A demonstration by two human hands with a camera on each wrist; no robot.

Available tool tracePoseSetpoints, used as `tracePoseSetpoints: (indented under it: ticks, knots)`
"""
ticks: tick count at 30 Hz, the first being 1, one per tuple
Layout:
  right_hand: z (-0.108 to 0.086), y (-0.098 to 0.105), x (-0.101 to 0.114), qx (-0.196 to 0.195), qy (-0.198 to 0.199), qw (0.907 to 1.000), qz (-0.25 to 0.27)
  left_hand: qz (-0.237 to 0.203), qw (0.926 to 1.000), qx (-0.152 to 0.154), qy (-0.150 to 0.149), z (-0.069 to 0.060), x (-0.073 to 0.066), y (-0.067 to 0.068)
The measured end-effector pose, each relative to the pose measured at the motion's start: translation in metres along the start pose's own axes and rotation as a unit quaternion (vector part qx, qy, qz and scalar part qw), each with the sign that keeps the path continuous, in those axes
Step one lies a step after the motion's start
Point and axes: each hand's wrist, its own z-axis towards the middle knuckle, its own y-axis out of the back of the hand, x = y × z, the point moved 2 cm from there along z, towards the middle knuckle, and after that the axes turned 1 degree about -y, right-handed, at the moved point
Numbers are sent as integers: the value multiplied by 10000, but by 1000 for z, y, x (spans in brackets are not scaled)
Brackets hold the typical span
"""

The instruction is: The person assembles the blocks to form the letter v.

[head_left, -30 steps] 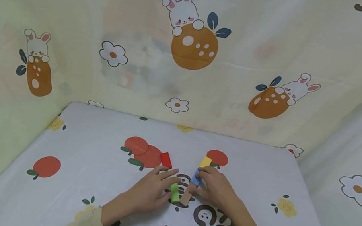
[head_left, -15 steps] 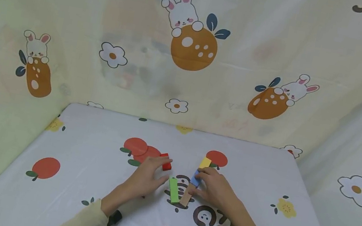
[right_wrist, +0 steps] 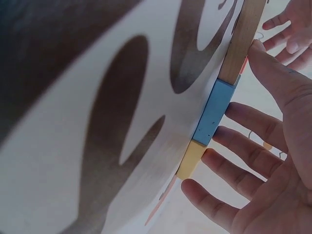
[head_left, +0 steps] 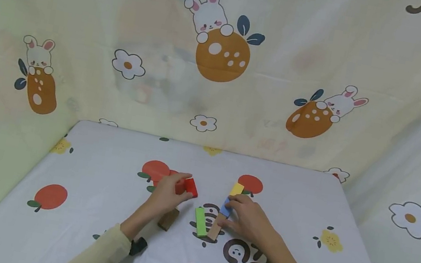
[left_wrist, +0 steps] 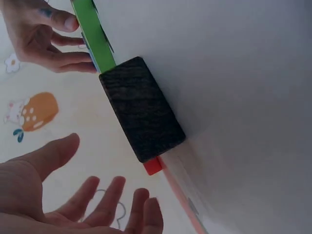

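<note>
My left hand (head_left: 166, 196) is around the left side of the red block (head_left: 191, 188), thumb and fingers apart. In the left wrist view, open fingers show below the red block (left_wrist: 153, 166), with a gap between. My right hand (head_left: 256, 219) touches a slanting row with its fingertips: yellow block (head_left: 237, 189), blue block (head_left: 225, 208), tan block (head_left: 216, 227). The right wrist view shows its thumb at the tan block (right_wrist: 243, 41) and fingers beside the blue block (right_wrist: 213, 112) and yellow block (right_wrist: 191, 160). The green block (head_left: 200, 222) lies left of the tan one.
A dark brown block (head_left: 168, 219) lies on the white patterned table (head_left: 96, 205) beside my left wrist; it looms large in the left wrist view. A printed curtain (head_left: 147, 106) stands behind the table. Each wrist carries a black device (head_left: 138, 246).
My left hand has moved from the green block up and left to the red block, uncovering the green and then the brown block. My right hand stays at the row.
</note>
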Motion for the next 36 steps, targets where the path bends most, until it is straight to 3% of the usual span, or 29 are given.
tracePoseSetpoints:
  ticks: [5,15,30,36]
  knots:
    - [0,0,1,-21,-9,10000,43,-352,9980,-15,516,6,6,0]
    - [0,0,1,24,-26,10000,26,-596,9920,88,1112,18,7,-3]
    - [0,-1,0,-19,-63,10000,-14,-380,9907,129,1297,27,10,-7]
    - [-1,-1,0,-19,-90,10000,-14,-162,9925,185,1196,26,11,-9]
